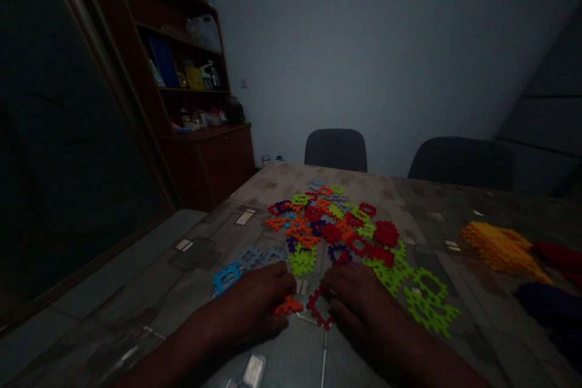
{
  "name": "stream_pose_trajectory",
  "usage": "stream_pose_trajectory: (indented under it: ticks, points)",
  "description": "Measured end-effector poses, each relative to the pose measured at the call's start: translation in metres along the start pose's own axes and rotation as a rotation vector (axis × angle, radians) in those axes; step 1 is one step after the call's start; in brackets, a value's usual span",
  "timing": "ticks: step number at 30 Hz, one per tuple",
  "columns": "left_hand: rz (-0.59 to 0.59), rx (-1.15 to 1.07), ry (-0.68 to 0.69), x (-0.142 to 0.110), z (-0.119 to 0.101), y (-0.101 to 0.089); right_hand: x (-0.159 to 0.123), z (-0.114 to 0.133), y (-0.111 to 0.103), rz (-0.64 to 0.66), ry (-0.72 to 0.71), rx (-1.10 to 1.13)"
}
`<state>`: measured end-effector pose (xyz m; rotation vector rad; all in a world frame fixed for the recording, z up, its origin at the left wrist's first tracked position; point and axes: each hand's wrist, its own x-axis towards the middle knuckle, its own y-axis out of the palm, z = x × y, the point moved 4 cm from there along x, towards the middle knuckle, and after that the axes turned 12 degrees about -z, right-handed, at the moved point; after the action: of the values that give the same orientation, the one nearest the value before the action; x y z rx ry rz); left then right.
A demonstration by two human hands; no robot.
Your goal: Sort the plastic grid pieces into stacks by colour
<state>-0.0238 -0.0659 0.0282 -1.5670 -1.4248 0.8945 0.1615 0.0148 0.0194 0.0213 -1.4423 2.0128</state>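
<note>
My left hand (261, 297) is closed on an orange notched plastic piece (290, 305) that pokes out past the fingers. Under the fingers of my right hand (357, 294) is a dark red notched ring piece (317, 309), gripped at its right side. The two pieces are apart, with a narrow gap between them. Left of my left hand lie a blue piece (226, 279) and grey lattice pieces (249, 256). Lime green pieces (430, 301) spread out to the right of my right hand. Just beyond both hands sits another lime green piece (302, 260).
A loose heap of red, orange, purple, green and grey pieces (334, 230) covers the middle of the patterned tablecloth (273, 182). A yellow pile (498, 245) and a dark blue pile (552, 309) lie at right. Chairs (335, 150) stand behind the table; a wooden cabinet (213, 163) is at left.
</note>
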Motion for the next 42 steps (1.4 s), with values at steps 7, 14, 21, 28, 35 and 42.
stream_pose_trajectory:
  ticks: [7, 14, 21, 28, 35, 42]
  points:
    - [-0.035, -0.105, -0.047, -0.004, 0.018, -0.013, 0.075, -0.024, 0.02, 0.07, -0.002, -0.136]
    - [-0.216, -0.054, -0.117, 0.0, 0.054, -0.036, 0.095, -0.035, 0.032, 0.052, -0.022, -0.133]
    - [-0.266, -0.037, -0.119, -0.002, 0.069, -0.039, 0.084, -0.033, 0.015, -0.067, 0.068, -0.031]
    - [-0.221, -0.073, -0.124, -0.01, 0.062, -0.043, 0.057, 0.028, 0.034, 0.093, 0.202, 0.536]
    - [-0.128, -0.069, -0.082, -0.01, 0.057, -0.032, 0.055, 0.029, 0.042, 0.066, 0.101, 0.409]
    - [-0.078, -0.058, -0.089, -0.011, 0.044, -0.027, 0.063, 0.007, 0.036, 0.076, 0.08, 0.336]
